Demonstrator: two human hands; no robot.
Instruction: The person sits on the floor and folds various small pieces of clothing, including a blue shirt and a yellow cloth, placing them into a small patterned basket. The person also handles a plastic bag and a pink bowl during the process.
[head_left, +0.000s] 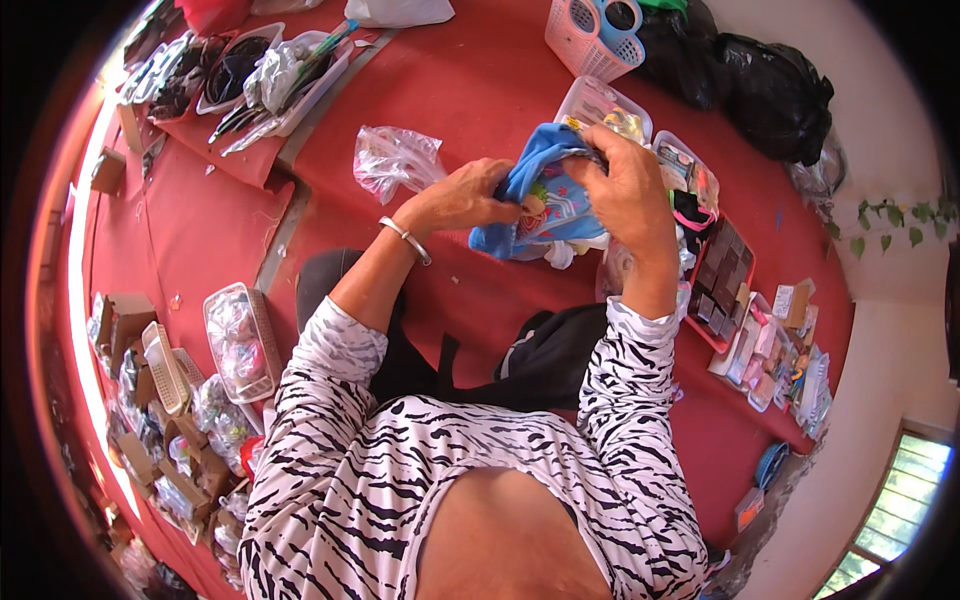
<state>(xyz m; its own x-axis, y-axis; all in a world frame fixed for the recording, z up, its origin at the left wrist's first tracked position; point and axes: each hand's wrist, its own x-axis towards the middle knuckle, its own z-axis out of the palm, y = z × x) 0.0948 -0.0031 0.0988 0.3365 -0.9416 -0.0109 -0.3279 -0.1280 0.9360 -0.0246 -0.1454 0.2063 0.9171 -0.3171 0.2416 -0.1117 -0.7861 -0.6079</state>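
Note:
A blue piece of cloth point(548, 150) with a bright coloured print hangs between my hands; whether it is a garment I cannot tell. My left hand point(462, 198), with a silver bangle at its wrist, pinches its left edge between thumb and fingers. Gripping its upper right edge is my right hand point(628, 190). Something white point(566, 252) shows just under the cloth. A crumpled clear plastic bag point(395, 165) lies on the floor left of my left hand. Behind my right hand stands a clear plastic box point(600, 100) with small items in it.
Along my right are a red tray of dark boxes point(722, 285) and a tray of small packets point(762, 350). A pink basket point(588, 45) and black bags point(775, 95) stand at the far right. To my left are a white basket point(268, 345) and several open cartons.

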